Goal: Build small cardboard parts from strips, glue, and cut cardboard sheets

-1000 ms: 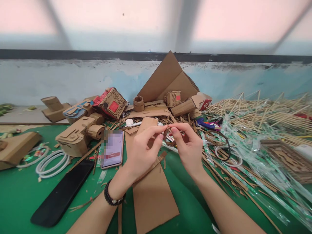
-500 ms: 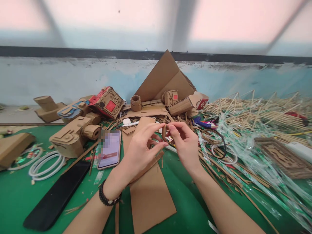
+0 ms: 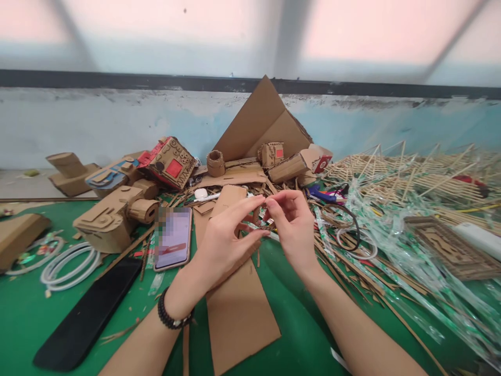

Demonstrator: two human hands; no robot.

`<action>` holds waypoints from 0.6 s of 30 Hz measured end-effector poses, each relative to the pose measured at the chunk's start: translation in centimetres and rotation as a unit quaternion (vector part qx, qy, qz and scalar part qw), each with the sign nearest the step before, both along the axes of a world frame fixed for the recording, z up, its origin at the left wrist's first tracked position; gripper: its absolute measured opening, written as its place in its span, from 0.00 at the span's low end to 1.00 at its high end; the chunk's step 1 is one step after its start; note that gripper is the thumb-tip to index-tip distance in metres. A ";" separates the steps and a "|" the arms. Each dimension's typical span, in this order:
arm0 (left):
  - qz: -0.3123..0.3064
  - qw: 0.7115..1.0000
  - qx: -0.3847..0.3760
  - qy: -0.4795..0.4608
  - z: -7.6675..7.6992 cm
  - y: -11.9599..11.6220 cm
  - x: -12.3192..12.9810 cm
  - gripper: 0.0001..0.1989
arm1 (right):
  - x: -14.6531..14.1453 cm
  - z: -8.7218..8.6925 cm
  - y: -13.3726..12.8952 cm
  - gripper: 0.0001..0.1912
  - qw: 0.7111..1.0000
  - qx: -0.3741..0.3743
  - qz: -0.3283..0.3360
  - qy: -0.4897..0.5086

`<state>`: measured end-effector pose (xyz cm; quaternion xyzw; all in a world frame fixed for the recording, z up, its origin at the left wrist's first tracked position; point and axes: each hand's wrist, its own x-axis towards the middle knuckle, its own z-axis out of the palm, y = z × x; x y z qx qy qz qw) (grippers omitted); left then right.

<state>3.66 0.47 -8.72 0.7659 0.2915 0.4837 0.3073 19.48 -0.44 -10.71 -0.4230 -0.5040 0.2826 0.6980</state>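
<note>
My right hand (image 3: 294, 230) pinches a small cardboard ring (image 3: 257, 215) above the table (image 3: 299, 318), beyond the flat sheet (image 3: 243, 318); my left hand (image 3: 223, 237) curves beside it, grip unclear. Phone (image 3: 178, 243): left of the sheet.

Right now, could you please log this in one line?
Right hand: pinching curled brown cardboard strip; left hand: beside it; below: brown cardboard sheet

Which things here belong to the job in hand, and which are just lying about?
In the job:
- curled strip of cardboard
- right hand, pinching it
- left hand, close around it

Apparently just lying about:
- phone
- black slab
- cardboard camera
- stick pile
- cardboard sheet below the hands, though its role is unclear
</note>
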 end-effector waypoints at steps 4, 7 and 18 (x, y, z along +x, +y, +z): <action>0.009 1.000 -0.015 -0.011 0.2 -0.1 0.0 0.24 | -0.2 -0.2 0.0 0.16 1.000 -0.013 0.002 0.012; 0.024 0.999 -0.020 -0.017 0.3 -0.1 0.0 0.22 | -0.2 -0.3 0.0 0.16 0.998 -0.016 0.034 0.051; 0.105 0.994 0.005 -0.030 0.3 0.0 -0.4 0.23 | 0.2 0.4 -0.2 0.14 0.994 0.007 0.094 0.050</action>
